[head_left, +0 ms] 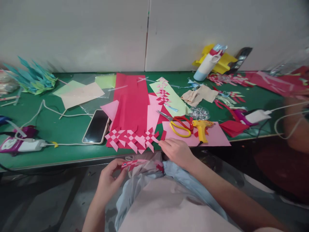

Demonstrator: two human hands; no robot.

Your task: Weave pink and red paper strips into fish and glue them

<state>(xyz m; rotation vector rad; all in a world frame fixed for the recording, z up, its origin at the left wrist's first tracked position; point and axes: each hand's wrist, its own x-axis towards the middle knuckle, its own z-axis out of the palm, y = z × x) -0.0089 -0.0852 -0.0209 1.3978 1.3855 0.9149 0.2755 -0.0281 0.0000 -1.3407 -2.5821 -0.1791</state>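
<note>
My left hand is closed at the table's front edge, pinching a red-and-pink woven paper fish that has a small eye on its end. Several similar woven paper fish lie in a row on the red paper. My right hand has its fingers together on the pale tip of the rightmost woven fish. Just beyond that hand rest scissors with red and yellow handles and a yellow glue gun on pink paper.
A phone lies left of the fish. Power strips with white cables sit at both sides. Further back are green paper, a bag of small eyes, a bottle and a blue paper plant. Another person's arm shows at right.
</note>
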